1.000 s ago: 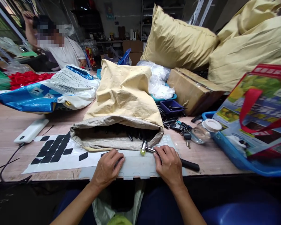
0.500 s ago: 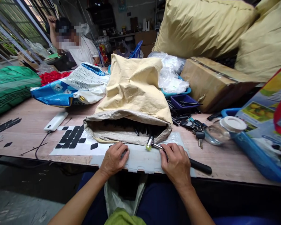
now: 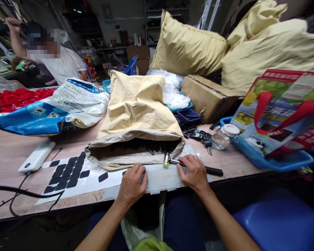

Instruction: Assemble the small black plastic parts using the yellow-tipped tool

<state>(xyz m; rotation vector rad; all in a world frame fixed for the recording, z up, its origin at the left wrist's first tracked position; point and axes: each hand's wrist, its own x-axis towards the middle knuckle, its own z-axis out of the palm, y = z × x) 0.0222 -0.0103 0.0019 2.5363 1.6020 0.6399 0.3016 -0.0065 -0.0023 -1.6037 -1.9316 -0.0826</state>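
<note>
A long wooden bench (image 3: 240, 160) fills the room, and across it, at the back left, a person in a white shirt (image 3: 69, 66) has one arm up. A big cream sack (image 3: 136, 104) lies on the bench with its mouth facing the near edge, maybe so it is easy to reach into. Thin black pieces (image 3: 150, 151) show inside. In front of the sack, a see-through mat (image 3: 159, 179) sits at the bench edge, perhaps to save the wood from knocks.

The hammer (image 3: 213, 170) lies across the right part of the mat, its yellow-tipped metal end right by the sack's mouth. The right hand (image 3: 195, 174) is over the middle of it, but I can't tell if the fingers grip it. The left hand (image 3: 133, 183) rests on the mat with bent fingers; I can't see if anything is tucked inside.

On the left, black patches (image 3: 65, 174) sit in neat rows on a white sheet (image 3: 94, 181), probably so they don't get mixed up.
</note>
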